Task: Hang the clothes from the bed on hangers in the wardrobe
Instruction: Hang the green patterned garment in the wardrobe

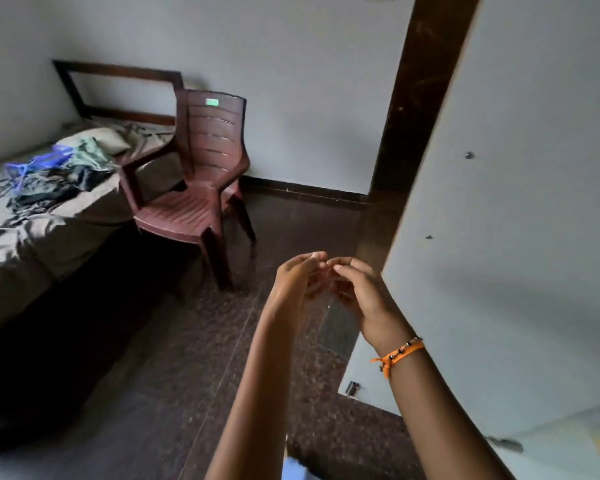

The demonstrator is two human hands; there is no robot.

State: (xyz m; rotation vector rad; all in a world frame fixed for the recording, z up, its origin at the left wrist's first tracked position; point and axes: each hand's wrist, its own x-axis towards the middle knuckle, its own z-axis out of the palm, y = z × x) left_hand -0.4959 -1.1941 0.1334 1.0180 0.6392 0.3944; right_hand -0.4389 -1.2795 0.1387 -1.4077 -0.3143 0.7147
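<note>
A pile of dark and green clothes lies on the bed at the left, with blue hangers on top of it. My left hand and my right hand are raised together in front of me over the floor, fingertips touching, fingers curled. I see nothing held in either hand. An orange thread and bead bracelet is on my right wrist. A pale wardrobe door stands open at the right, close to my right hand.
A maroon plastic chair stands beside the bed, near the far wall. A dark wooden frame runs up behind the wardrobe door. The dark speckled floor lies between bed and wardrobe. A pillow rests near the bed's head.
</note>
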